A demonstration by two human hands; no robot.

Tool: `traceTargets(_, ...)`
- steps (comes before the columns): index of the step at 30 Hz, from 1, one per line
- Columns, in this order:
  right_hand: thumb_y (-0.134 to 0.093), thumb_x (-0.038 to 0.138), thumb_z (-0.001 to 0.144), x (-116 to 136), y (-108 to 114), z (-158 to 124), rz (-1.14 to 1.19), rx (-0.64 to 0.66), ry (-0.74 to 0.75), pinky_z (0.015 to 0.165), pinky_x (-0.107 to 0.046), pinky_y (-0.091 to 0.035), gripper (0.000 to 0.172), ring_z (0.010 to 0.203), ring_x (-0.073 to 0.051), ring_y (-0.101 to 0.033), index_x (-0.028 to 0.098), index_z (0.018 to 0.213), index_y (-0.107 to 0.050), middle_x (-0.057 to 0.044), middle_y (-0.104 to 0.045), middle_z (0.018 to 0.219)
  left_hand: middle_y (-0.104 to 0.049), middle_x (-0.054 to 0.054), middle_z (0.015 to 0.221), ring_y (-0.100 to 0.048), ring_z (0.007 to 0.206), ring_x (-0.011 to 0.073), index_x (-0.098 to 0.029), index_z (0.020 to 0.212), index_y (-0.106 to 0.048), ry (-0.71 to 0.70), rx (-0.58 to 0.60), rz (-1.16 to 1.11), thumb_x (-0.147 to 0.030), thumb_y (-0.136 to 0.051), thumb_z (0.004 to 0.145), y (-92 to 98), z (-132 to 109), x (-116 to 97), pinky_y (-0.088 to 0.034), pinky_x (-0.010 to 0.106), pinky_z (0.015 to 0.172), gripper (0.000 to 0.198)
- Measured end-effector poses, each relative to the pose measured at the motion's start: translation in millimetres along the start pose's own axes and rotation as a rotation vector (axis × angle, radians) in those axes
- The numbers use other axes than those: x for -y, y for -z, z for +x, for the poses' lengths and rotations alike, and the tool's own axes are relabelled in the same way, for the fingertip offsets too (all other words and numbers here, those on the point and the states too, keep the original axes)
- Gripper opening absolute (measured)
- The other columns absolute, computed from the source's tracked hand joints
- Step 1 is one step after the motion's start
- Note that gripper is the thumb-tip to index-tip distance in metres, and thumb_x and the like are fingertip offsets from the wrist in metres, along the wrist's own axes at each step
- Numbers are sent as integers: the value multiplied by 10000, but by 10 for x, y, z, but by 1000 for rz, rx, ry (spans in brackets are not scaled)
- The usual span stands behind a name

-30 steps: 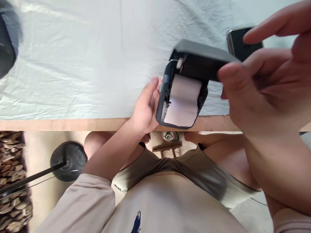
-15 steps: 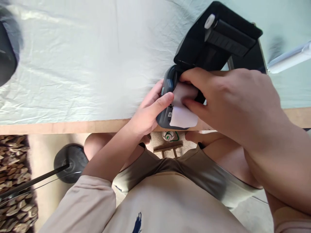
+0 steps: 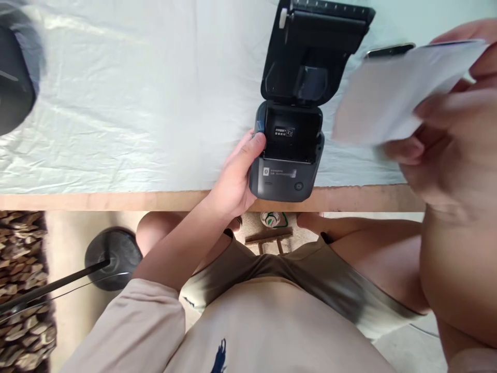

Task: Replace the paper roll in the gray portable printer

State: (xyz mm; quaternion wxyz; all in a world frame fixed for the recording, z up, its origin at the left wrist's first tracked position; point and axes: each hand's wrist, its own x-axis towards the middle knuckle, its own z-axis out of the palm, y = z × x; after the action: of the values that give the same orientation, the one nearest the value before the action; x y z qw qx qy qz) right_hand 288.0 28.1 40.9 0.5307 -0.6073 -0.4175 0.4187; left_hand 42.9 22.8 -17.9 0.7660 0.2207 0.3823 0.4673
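Observation:
A small dark grey printer [image 3: 285, 178] stands at the near edge of the table, its lid [image 3: 310, 46] swung fully open and its paper bay bare. My left hand [image 3: 235, 181] grips the printer's left side, thumb on the top edge. My right hand [image 3: 450, 140] is raised close to the camera at the right, fingers closed on a white paper roll [image 3: 392, 96], blurred by motion.
A wrinkled white cloth [image 3: 135, 93] covers the table, with the wooden edge [image 3: 97, 199] showing in front. A dark phone [image 3: 388, 50] peeks out behind the paper. A black round object [image 3: 13, 83] sits far left. A black stand base [image 3: 112, 256] rests on the floor.
The paper roll that lay in the printer has been lifted out by my right hand, up and to the right. The lid is open further. My left hand stayed on the printer.

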Motion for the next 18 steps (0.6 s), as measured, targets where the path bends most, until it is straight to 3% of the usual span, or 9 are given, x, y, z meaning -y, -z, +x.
traceTargets(1, -835, 252, 568, -79, 28, 85, 79, -18, -68, 420, -274, -143, 417, 669, -167, -643, 320, 967, -733, -6, -731, 935, -891, 115, 1138, -805, 1532, 368, -162, 1179, -785, 11, -1, -6, -326, -623, 1233, -15, 8, -14, -648, 510, 1342, 237)
traceTargets(3, -924, 311, 491, -282, 60, 226, 143, 110, -226, 409, -270, -195, 483, 522, -116, -485, 302, 917, -696, 35, -613, 759, -900, 125, 1180, -744, 1630, 374, -163, 1150, -789, 36, -20, -4, -311, -569, 1248, -53, 17, -41, -631, 493, 1370, 283)
traceTargets(5, -1015, 427, 587, -503, 66, 290, 96, 185, -242, 451, -246, -230, 520, 485, -67, -392, 283, 964, -687, 70, -544, 690, -902, 116, 1224, -706, 1675, 383, -158, 1182, -803, 67, -61, 10, -311, -504, 1264, -85, 18, -57, -626, 494, 1373, 346)
traceTargets(7, -1047, 580, 743, -696, 65, 291, -12, 212, -107, 490, -228, -276, 564, 506, -66, -438, 276, 1038, -675, 74, -558, 697, -905, 104, 1247, -692, 1688, 387, -151, 1260, -821, 73, -77, 24, -325, -457, 1277, -95, 12, -55, -625, 503, 1367, 404)
traceTargets(11, -1066, 743, 746, -936, 135, 294, -219, 234, 346, 553, -292, -491, 727, 717, -163, -688, 311, 1204, -704, -6, -733, 935, -913, 131, 1239, -735, 1630, 389, -162, 1173, -828, 28, -41, 31, -358, -623, 1226, -55, 0, -25, -642, 479, 1344, 288)
traceTargets(14, -937, 588, 897, -1029, 221, 342, -467, 125, 644, 733, -395, -630, 517, 960, -239, -782, 349, 1331, -786, -87, -817, 1221, -907, 144, 1198, -754, 1597, 396, -186, 1083, -804, 16, -33, 31, -372, -702, 1181, -27, 0, -18, -669, 489, 1313, 234)
traceTargets(16, -886, 452, 911, -1072, 250, 367, -653, 116, 754, 817, -428, -647, 479, 987, -261, -789, 353, 1374, -814, -98, -839, 1245, -904, 132, 1159, -749, 1601, 383, -195, 1079, -799, 15, -40, 51, -363, -672, 1193, -29, 2, -27, -669, 480, 1311, 239)
traceTargets(18, -900, 427, 893, -1084, 261, 371, -746, 147, 790, 822, -437, -640, 540, 927, -266, -785, 344, 1419, -804, -96, -853, 1192, -903, 119, 1136, -741, 1608, 369, -196, 1086, -794, 15, -48, 73, -340, -638, 1207, -42, 4, -38, -658, 466, 1322, 245)
